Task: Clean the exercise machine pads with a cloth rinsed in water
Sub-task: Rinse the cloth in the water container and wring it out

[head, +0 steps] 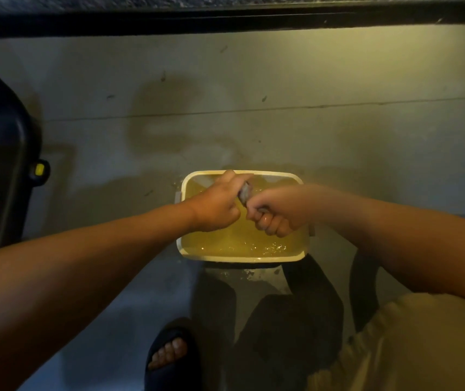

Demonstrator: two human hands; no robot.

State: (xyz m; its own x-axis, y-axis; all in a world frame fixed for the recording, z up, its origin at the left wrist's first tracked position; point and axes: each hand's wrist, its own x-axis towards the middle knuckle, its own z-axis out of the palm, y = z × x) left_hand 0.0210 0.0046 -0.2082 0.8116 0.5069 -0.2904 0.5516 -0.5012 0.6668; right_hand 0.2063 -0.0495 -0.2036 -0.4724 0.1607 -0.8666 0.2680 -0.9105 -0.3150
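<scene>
Head view, nearest edge: bare foot in a dark slide sandal (169,354), planted on the grey concrete floor (352,80). Beige fabric garment (400,348) at lower right.

Next out: cream rectangular plastic basin (242,259) standing on the floor, filled with yellowish-looking water, rippled near the front rim. Splashes on the floor just beside that rim.

Above the basin: left hand (217,206) and right hand (275,214), both clenched, fists close together, each gripping one end of a small grey cloth (244,193). Cloth twisted into a tight roll between the fists and held over the water; only a short section visible. Dripping or not: cannot tell.

Farther out: dark wet patches (163,114) spread over the floor beyond the basin. At far left, black curved frame (8,153) with a yellow knob (39,169), judged to be part of the exercise machine. No pad identifiable anywhere in view. Along the far edge, black ledge (225,24).

Task status, as a judgement:
- Rinsing: apparently done or close to done, given the wet cloth over the basin.
- Wringing: step in hand.
- Wiping of pads: not confirmable either way, pads out of view.
- Remaining: finish wringing, carry cloth to the machine, wipe the pads, rinse again as needed.
</scene>
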